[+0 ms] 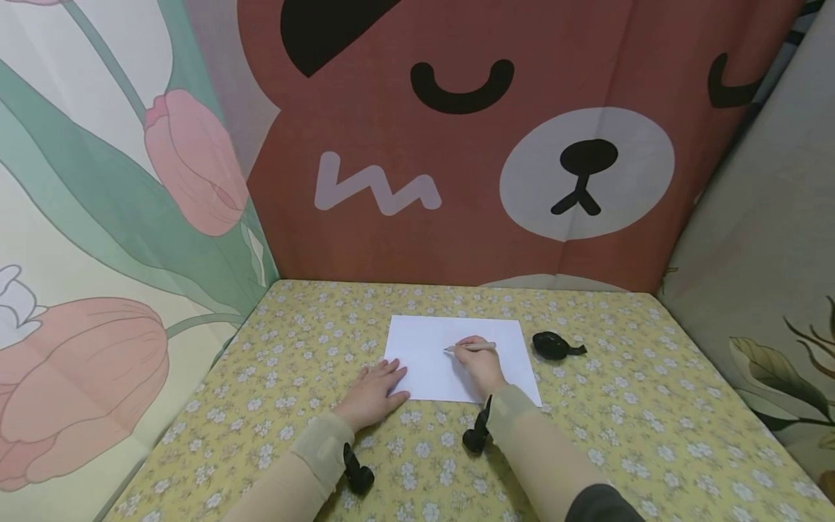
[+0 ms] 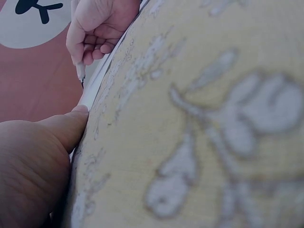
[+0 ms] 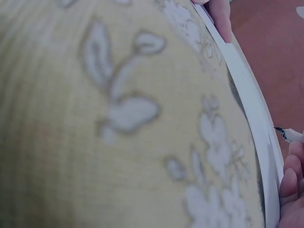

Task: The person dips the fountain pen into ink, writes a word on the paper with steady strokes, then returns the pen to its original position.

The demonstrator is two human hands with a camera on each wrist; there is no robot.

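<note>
A white sheet of paper (image 1: pixel 424 333) lies on the flowered tablecloth, with no marks visible on it. My right hand (image 1: pixel 481 366) pinches a pale-barrelled pen (image 1: pixel 480 346) over the sheet's right half, its dark tip pointing left. In the right wrist view the pen (image 3: pixel 292 135) shows its dark, narrow tip close over the paper (image 3: pixel 251 109). My left hand (image 1: pixel 372 395) rests with spread fingers on the lower left corner of the sheet. Its thumb (image 2: pixel 71 124) lies along the near edge in the left wrist view.
A black rounded object with a short tail (image 1: pixel 551 346) sits right of the paper. The yellow flowered tablecloth (image 1: pixel 313 348) covers the table. A printed bear curtain (image 1: pixel 391 246) hangs behind, with patterned curtains at left and right. Each wrist wears a strapped black camera.
</note>
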